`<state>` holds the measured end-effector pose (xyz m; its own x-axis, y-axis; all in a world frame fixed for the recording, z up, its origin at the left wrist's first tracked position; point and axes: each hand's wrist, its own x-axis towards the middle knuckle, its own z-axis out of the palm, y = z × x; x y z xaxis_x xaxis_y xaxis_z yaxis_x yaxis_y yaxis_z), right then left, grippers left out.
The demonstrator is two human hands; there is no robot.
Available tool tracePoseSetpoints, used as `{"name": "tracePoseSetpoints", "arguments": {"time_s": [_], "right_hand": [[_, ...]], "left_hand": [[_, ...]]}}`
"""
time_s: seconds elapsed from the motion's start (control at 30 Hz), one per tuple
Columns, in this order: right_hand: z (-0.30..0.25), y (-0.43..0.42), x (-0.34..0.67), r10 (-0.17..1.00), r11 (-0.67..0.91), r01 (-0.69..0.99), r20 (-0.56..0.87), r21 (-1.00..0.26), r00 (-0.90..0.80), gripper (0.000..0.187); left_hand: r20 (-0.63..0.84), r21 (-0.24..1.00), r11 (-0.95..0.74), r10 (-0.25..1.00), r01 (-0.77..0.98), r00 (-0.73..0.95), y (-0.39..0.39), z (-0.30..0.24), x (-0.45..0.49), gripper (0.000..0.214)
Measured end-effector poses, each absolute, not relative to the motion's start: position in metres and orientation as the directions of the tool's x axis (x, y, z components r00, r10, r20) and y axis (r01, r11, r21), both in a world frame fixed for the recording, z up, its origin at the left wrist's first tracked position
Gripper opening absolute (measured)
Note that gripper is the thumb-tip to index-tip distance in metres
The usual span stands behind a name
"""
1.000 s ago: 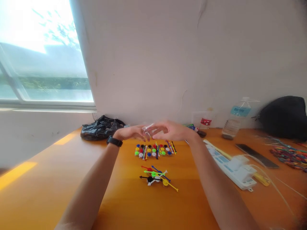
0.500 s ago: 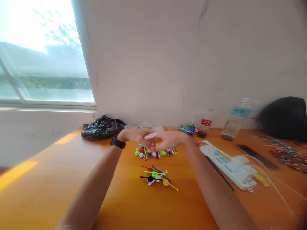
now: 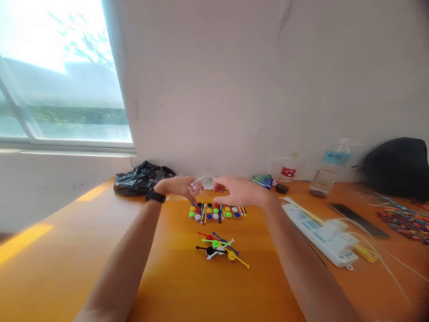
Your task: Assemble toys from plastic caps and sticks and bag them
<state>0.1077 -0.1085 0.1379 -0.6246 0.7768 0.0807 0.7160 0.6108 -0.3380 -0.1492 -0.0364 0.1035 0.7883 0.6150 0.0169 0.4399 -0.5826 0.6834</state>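
My left hand (image 3: 177,185), with a black band on its wrist, is closed on a crumpled clear plastic bag (image 3: 197,184). The bag sticks out from its fingertips towards the right. Opposite it, my right hand (image 3: 239,191) has its thumb and fingers apart, with nothing visible between them. Below both hands lie several small coloured round pieces and spinner arrows (image 3: 216,214), in rows. Closer to me is a loose heap of arrow spinners (image 3: 219,248) in red, blue, green, black, white and yellow, each with a round hub.
A black plastic bag (image 3: 142,179) sits at the back left. To the right are a white power strip (image 3: 315,230) with cables, a dark phone (image 3: 358,220), a water bottle (image 3: 330,167), a green and blue packet (image 3: 263,181), a black bag (image 3: 397,167) and colourful strands (image 3: 407,219).
My hands were together at the clear plastic bag and have moved apart. The left hand went slightly left with the bag, while the right hand shifted right. The spinner heap has not moved.
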Motion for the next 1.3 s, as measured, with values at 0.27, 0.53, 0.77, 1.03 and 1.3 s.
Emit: {"name": "tracePoseSetpoints", "arguments": {"time_s": [0.27,0.53,0.77,1.03,1.3], "right_hand": [[0.069,-0.07,0.074,0.472,0.453,0.832,-0.705,-0.322,-0.53,0.057],[0.03,-0.058,0.054,0.38,0.438,0.804,-0.728,-0.403,-0.571,0.06],[0.031,-0.053,0.063,0.324,0.35,0.695,-0.615,-0.628,-0.719,0.059],[0.037,-0.047,0.079,0.346,0.29,0.519,-0.418,-0.804,-0.84,0.053],[0.045,-0.045,0.09,0.39,0.217,0.39,-0.287,-0.895,-0.875,0.051]], "left_hand": [[0.005,0.742,-0.462,0.728,0.486,0.685,-0.022,0.084,-0.168,0.066],[0.039,0.713,-0.513,0.709,0.478,0.704,-0.028,0.092,-0.167,0.071],[0.021,0.745,-0.495,0.687,0.447,0.726,-0.032,0.097,-0.166,0.074],[0.025,0.828,-0.432,0.666,0.358,0.745,-0.033,0.094,-0.171,0.071],[0.033,0.866,-0.406,0.628,0.291,0.778,-0.027,0.09,-0.175,0.074]]}}
